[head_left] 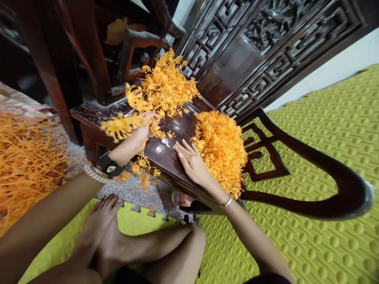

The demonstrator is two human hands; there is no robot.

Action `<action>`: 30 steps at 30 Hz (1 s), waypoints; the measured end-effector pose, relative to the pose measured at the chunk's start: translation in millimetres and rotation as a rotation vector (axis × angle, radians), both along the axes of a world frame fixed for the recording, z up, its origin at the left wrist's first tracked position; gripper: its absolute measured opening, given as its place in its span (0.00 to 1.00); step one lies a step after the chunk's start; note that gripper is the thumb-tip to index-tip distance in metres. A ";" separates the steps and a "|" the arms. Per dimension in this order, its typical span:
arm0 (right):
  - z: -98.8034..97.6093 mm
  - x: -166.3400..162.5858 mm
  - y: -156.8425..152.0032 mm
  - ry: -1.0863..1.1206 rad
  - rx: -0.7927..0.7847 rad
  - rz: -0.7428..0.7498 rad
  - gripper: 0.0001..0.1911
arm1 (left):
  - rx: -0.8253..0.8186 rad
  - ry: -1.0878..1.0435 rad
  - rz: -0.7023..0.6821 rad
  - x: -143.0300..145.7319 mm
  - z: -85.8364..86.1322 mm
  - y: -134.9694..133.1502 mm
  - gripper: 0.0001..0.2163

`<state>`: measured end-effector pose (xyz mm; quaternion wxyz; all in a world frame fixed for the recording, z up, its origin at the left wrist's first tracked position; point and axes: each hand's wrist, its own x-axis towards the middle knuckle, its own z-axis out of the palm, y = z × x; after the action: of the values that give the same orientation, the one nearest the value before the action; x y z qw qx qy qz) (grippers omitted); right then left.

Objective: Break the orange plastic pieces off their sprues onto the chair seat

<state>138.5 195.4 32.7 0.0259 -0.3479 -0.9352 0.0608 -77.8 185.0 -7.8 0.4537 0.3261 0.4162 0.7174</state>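
My left hand point(141, 134) is closed round a bunch of orange plastic flower sprigs point(120, 127) and holds it over the dark wooden chair seat point(174, 130). My right hand point(192, 159) lies flat on the seat with fingers stretched out, touching a dense heap of small orange plastic flowers point(222, 150) at its right. A looser pile of orange branched sprigs point(166, 85) sits at the seat's back. A few loose orange pieces point(142, 169) hang at the seat's front edge.
A large mass of bare orange plastic stems point(26, 161) lies at the left on the floor. The chair's carved back point(266, 51) and curved arm point(325, 173) rise at the right. A green foam mat point(310, 236) covers the floor; my crossed legs point(124, 244) are below.
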 end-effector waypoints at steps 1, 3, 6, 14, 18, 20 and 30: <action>-1.3 -7.8 -0.8 0.008 -0.011 0.008 0.24 | -0.010 -0.023 0.006 0.3 1.5 1.3 0.06; -2.8 -21.7 0.2 0.033 -0.030 0.030 0.23 | -0.033 -0.076 0.014 0.9 3.8 2.8 0.06; -3.5 -31.9 7.7 0.134 -0.067 0.058 0.21 | -0.053 -0.118 0.020 0.8 4.5 3.4 0.05; -5.7 -27.8 31.0 0.505 -0.131 -0.166 0.12 | -0.083 -0.152 0.024 1.0 6.9 2.4 0.06; -6.6 -39.4 34.2 0.495 -0.164 -0.165 0.12 | -0.063 -0.138 0.018 1.2 7.5 1.6 0.07; -5.7 -46.5 36.4 0.481 -0.163 -0.160 0.14 | -0.062 -0.130 0.014 0.9 6.9 2.1 0.07; 9.2 -70.4 34.6 0.268 0.190 -0.122 0.22 | -0.067 -0.155 0.001 1.9 14.4 -2.5 0.08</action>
<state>68.1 230.0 41.9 0.1865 -0.3887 -0.9021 0.0162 -75.9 182.5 6.6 0.4949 0.2538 0.4038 0.7264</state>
